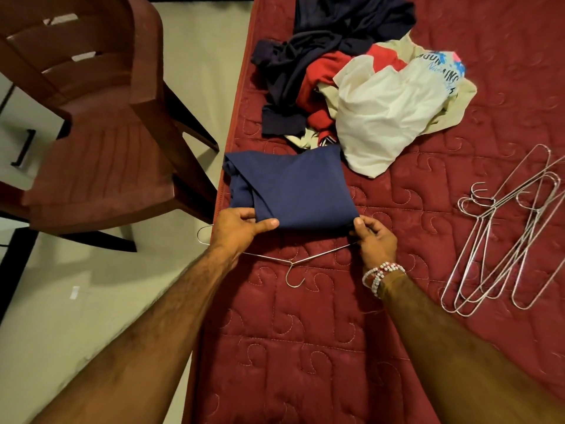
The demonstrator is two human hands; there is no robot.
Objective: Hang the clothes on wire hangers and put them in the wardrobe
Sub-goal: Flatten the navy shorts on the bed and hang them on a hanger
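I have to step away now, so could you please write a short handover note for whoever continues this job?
Left hand: pinching the near left corner of the folded blue garment.
Right hand: pinching its near right corner.
A wire hanger lies under that near edge, hook toward you; whether the hands also grip the wire is unclear.
Spare hangers lie to the right on the red mattress; the clothes pile sits beyond.
Done: nothing visibly hung. The wardrobe is out of view.
Left: hang this garment, then the pile.

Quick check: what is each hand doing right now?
Left hand: closed on the blue garment.
Right hand: closed on the blue garment and the wire hanger.
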